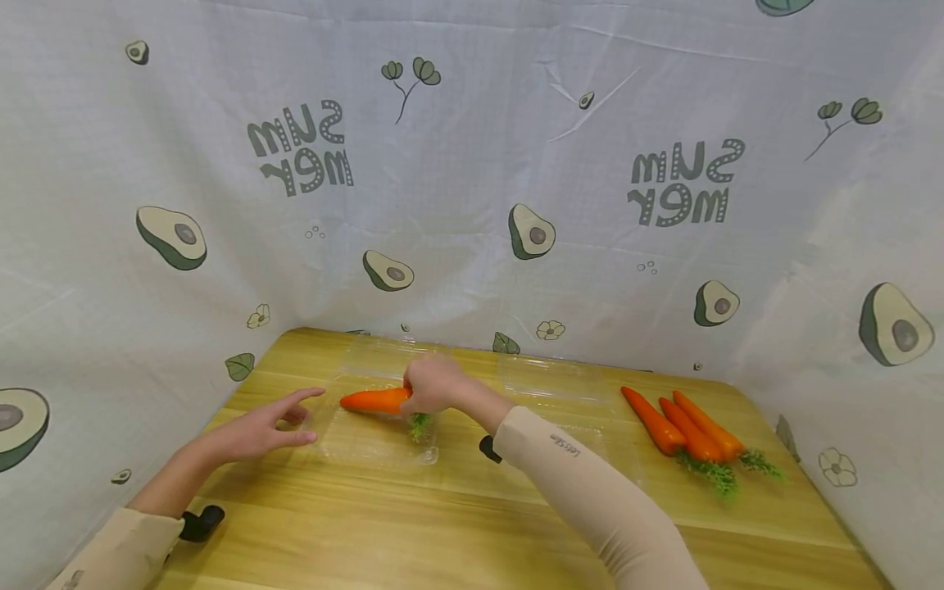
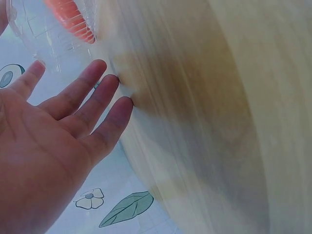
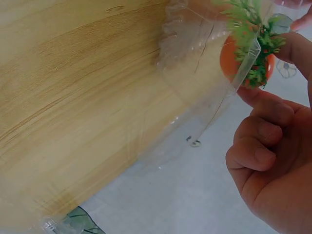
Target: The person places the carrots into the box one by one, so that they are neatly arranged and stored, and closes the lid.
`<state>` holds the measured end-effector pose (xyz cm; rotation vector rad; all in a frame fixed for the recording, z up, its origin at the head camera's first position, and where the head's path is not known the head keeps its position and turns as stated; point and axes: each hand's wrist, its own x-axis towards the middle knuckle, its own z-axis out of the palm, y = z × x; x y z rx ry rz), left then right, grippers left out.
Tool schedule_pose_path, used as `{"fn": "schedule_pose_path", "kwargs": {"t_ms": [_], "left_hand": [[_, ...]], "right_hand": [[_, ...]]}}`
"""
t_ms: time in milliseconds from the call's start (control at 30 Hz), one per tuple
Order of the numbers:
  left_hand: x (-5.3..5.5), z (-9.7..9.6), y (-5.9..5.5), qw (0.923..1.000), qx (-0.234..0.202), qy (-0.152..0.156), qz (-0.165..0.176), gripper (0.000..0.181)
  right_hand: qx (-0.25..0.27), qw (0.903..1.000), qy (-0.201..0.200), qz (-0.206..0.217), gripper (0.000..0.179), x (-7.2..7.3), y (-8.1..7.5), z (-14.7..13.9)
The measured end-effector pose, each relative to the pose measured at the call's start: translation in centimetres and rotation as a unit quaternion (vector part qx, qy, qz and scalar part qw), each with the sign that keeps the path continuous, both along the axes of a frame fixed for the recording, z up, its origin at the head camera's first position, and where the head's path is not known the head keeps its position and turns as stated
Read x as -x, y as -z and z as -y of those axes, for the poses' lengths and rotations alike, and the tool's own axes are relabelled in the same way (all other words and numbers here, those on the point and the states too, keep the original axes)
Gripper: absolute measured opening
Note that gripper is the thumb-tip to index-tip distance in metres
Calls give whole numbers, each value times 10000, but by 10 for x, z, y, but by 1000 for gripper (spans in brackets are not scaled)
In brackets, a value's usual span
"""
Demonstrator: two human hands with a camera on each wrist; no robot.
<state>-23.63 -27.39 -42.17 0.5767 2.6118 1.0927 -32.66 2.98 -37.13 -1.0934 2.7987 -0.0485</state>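
Note:
My right hand [image 1: 433, 383] grips an orange carrot [image 1: 372, 401] near its leafy end, with the tip pointing left. The carrot lies over a clear plastic box [image 1: 369, 449] on the left half of the table. In the right wrist view, thumb and finger pinch the carrot [image 3: 228, 58] beside its green leaves [image 3: 256, 73], and the other fingers curl toward the palm. My left hand [image 1: 258, 430] is at the box's left side, fingers spread and holding nothing. The left wrist view shows its open palm [image 2: 48, 131], with the carrot's tip [image 2: 73, 22] beyond the fingers.
Three more carrots [image 1: 656, 422] with green tops lie together at the right of the wooden table [image 1: 369, 533]. A second clear plastic box [image 1: 553, 378] stands between them and the first, partly behind my right sleeve. A printed curtain [image 1: 472, 164] surrounds the table's back and sides.

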Motion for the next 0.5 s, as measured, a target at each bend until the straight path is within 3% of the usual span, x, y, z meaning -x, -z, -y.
{"fn": "schedule_pose_path", "kwargs": {"t_ms": [500], "left_hand": [[-3,-2,-1,10000,-49,5,34,75]], "right_hand": [[-736,9964,272,-314,41,-4,11,6]]}}
